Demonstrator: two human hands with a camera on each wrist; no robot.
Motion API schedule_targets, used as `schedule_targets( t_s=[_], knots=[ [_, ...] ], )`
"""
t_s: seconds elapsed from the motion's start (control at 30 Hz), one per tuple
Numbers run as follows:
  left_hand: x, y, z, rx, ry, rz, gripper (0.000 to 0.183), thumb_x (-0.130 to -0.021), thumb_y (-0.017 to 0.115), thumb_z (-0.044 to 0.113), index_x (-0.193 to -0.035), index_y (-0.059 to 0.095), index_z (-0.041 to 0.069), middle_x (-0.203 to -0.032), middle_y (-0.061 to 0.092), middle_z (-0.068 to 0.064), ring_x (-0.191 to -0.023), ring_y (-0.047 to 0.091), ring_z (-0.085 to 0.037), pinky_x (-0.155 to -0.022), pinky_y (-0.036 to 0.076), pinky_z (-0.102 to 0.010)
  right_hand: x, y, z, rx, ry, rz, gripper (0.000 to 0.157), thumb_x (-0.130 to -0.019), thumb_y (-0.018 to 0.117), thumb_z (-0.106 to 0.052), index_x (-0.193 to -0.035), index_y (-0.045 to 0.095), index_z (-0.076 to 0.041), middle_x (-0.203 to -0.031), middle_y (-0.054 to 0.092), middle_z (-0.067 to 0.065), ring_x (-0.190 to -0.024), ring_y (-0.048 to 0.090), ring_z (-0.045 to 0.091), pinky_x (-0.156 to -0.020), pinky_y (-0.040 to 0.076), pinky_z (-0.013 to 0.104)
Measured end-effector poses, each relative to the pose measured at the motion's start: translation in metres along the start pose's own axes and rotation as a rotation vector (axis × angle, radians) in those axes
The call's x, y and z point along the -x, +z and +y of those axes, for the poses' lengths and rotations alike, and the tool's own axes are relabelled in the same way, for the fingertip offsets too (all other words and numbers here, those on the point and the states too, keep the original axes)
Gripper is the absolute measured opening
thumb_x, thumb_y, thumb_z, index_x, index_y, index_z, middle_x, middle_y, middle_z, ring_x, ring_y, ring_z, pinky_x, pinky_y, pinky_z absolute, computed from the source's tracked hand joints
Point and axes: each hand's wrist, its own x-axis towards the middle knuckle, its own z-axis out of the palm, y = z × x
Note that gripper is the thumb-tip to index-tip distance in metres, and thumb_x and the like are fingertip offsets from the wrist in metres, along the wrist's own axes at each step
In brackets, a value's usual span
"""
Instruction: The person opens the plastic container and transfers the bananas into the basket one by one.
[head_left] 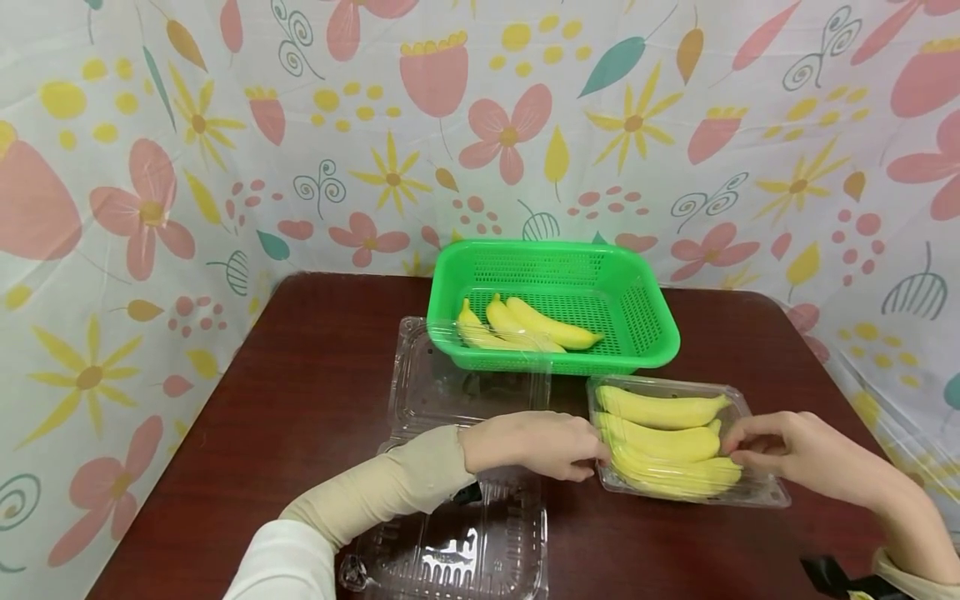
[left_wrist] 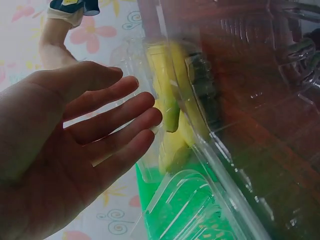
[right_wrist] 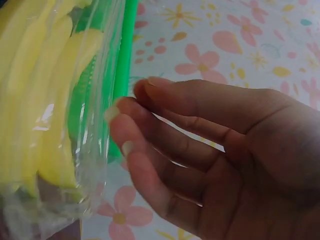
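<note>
Bananas (head_left: 660, 440) in clear box (head_left: 767, 493), long axes side to side, stems rightward

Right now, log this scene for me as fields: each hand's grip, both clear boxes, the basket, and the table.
left grip: fingers relaxed, at the packed box's left edge
right grip: fingers loosely bent, at its right edge; contact unclear
packed box: clear plastic, several bananas inside
second box: clear plastic, open, left of the packed box
basket: green, at least three loose bananas inside
table: dark reddish-brown
</note>
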Motion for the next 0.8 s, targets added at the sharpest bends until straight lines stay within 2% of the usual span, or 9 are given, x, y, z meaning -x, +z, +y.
schedule_targets(
  t_s=[0.07, 0.17, 0.37, 0.47, 0.53, 0.7, 0.8],
  knots=[
    [0.000, 0.001, 0.001, -0.020, 0.000, 0.011, 0.022, -0.097, 0.059, 0.021, -0.117, 0.067, 0.019, -0.117, 0.066, 0.010, -0.113, 0.058, -0.003, -0.091, 0.046, -0.011, 0.006, 0.003, 0.002, -0.012, 0.027, -0.020, 0.011, -0.092, 0.064, -0.010, -0.098, 0.070, -0.017, -0.090, 0.069, -0.014, -0.072, 0.061, -0.001, -0.054, 0.047, 0.022],
    [-0.001, 0.002, 0.003, -0.056, 0.002, 0.031, 0.022, -0.096, 0.060, 0.022, -0.116, 0.068, 0.021, -0.120, 0.064, 0.010, -0.119, 0.055, -0.004, -0.095, 0.044, -0.010, 0.014, 0.007, 0.005, -0.003, 0.062, -0.002, 0.011, -0.090, 0.067, -0.009, -0.096, 0.070, -0.018, -0.090, 0.069, -0.015, -0.075, 0.062, -0.004, -0.056, 0.050, 0.021],
    [-0.004, 0.004, 0.006, -0.110, 0.011, 0.056, 0.019, -0.095, 0.062, 0.022, -0.112, 0.070, 0.024, -0.112, 0.062, 0.010, -0.116, 0.055, -0.004, -0.088, 0.047, -0.009, 0.027, 0.015, 0.007, 0.034, 0.100, 0.099, 0.015, -0.085, 0.071, -0.005, -0.092, 0.070, -0.018, -0.087, 0.070, -0.015, -0.078, 0.061, -0.011, -0.056, 0.051, 0.020],
    [-0.006, 0.005, 0.008, -0.124, 0.039, 0.073, 0.016, -0.095, 0.062, 0.021, -0.107, 0.072, 0.024, -0.106, 0.061, 0.011, -0.113, 0.055, -0.003, -0.084, 0.046, -0.006, 0.034, 0.018, 0.010, 0.013, 0.099, 0.106, 0.016, -0.084, 0.072, -0.003, -0.092, 0.070, -0.017, -0.089, 0.069, -0.018, -0.079, 0.061, -0.011, -0.057, 0.052, 0.019],
    [-0.007, 0.005, 0.009, -0.135, 0.054, 0.076, 0.014, -0.095, 0.062, 0.021, -0.104, 0.072, 0.024, -0.102, 0.061, 0.012, -0.110, 0.055, -0.002, -0.081, 0.045, -0.005, 0.037, 0.020, 0.012, -0.035, 0.081, 0.076, 0.015, -0.085, 0.070, -0.003, -0.094, 0.070, -0.015, -0.091, 0.068, -0.020, -0.079, 0.062, -0.009, -0.059, 0.053, 0.019],
    [-0.011, 0.005, 0.013, -0.179, 0.072, 0.073, 0.005, -0.094, 0.063, 0.023, -0.093, 0.068, 0.024, -0.092, 0.057, 0.013, -0.101, 0.055, -0.001, -0.074, 0.043, -0.005, 0.043, 0.023, 0.019, -0.170, 0.082, -0.072, 0.014, -0.091, 0.066, -0.009, -0.104, 0.071, -0.010, -0.101, 0.066, -0.026, -0.084, 0.065, -0.007, -0.063, 0.054, 0.017],
    [-0.014, 0.006, 0.015, -0.200, 0.072, 0.070, 0.008, -0.094, 0.064, 0.024, -0.086, 0.063, 0.023, -0.087, 0.053, 0.012, -0.095, 0.054, 0.000, -0.070, 0.042, -0.006, 0.044, 0.025, 0.019, -0.167, 0.107, -0.115, 0.018, -0.091, 0.066, -0.014, -0.107, 0.072, -0.009, -0.103, 0.065, -0.026, -0.086, 0.064, -0.009, -0.064, 0.054, 0.016]
  ],
)
